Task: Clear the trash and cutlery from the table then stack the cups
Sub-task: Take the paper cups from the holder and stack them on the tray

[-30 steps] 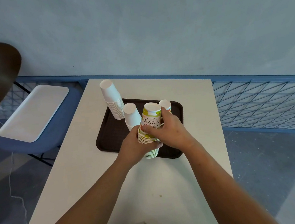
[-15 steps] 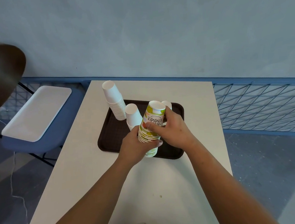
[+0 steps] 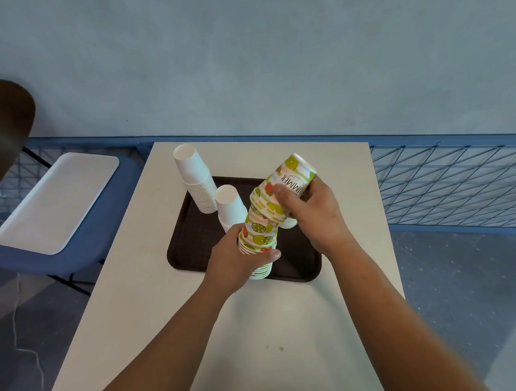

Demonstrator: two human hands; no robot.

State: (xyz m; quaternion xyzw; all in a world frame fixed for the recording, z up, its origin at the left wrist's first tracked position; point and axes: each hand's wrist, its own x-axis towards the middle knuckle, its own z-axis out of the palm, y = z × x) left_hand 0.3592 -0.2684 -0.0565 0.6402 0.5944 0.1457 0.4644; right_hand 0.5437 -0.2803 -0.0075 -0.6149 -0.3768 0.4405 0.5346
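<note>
Fingers [image 3: 270,254] of the left hand [image 3: 234,259] and right hand [image 3: 317,212] hold the lemon-printed paper cup stack [image 3: 261,235], its top tilted to 1 o'clock, on the dark brown plastic tray [image 3: 192,238]; no trash or cutlery shows, so only stacking seems left.

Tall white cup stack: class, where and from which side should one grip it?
Low, around the ribbed rims of the tall white cup stack, from its left: a top grip may lift only some cups, and the shorter white stack crowds its right.

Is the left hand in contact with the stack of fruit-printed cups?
Touching. The head view shows the left hand wrapped around the lower part of the printed cup stack, thumb across its front.
</note>
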